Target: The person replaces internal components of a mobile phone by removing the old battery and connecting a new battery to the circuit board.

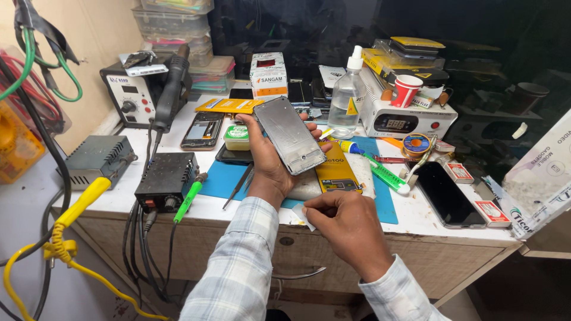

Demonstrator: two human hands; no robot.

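Left hand (269,159) grips phone frame (289,135) tilted; right hand (347,226) at 5 o'clock pinches small white scrap (307,217). Loose grip could drop frame onto desk (416,217).

Free room and obstacles on the white workbench top (416,217). The 1 open strip runs along the front edge, from the green-handled soldering iron (189,199) to the black glass-faced phone (447,194) lying flat at right. The left hand (269,160), raising a grey rectangular phone frame (289,135), stands over the blue work mat (223,178); the right hand (345,223) fills the mat's near edge. Behind, a clear plastic squeeze bottle (346,95), a white box-shaped heater unit (407,119) and a red paper cup (406,90) wall off the rear. At left, the black finned power box (166,176) and grey vented box (98,159) block the corner.
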